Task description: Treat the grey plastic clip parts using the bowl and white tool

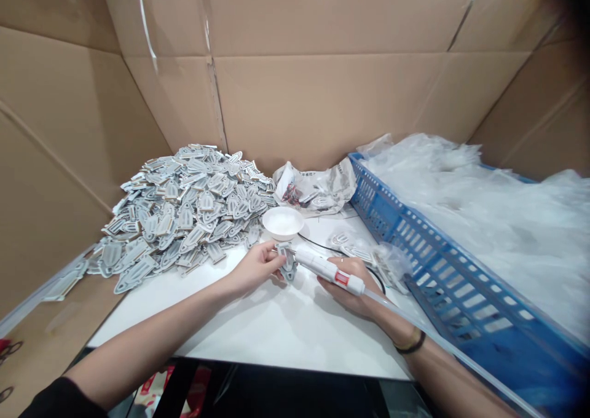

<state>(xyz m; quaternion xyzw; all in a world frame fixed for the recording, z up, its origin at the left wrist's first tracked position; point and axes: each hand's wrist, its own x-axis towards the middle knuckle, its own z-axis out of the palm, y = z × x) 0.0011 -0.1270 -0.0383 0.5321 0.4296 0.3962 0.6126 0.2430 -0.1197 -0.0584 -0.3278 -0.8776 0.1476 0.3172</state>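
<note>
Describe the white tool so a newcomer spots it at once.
Find the blue crate at right. Left of it, the right hand holds the white tool, aimed at the left hand's gray piece. Its red label sets it apart.

Left arm (152, 339): black sleeve (64, 399), plain surface, hem crossing arm at lower left of view; bare from hem to fingertips. Left hand (259, 265): bare. Right wrist (395, 327): narrow dark band (418, 342), looped, brownish-gold portion alongside. Right hand (348, 295): bare.
</note>
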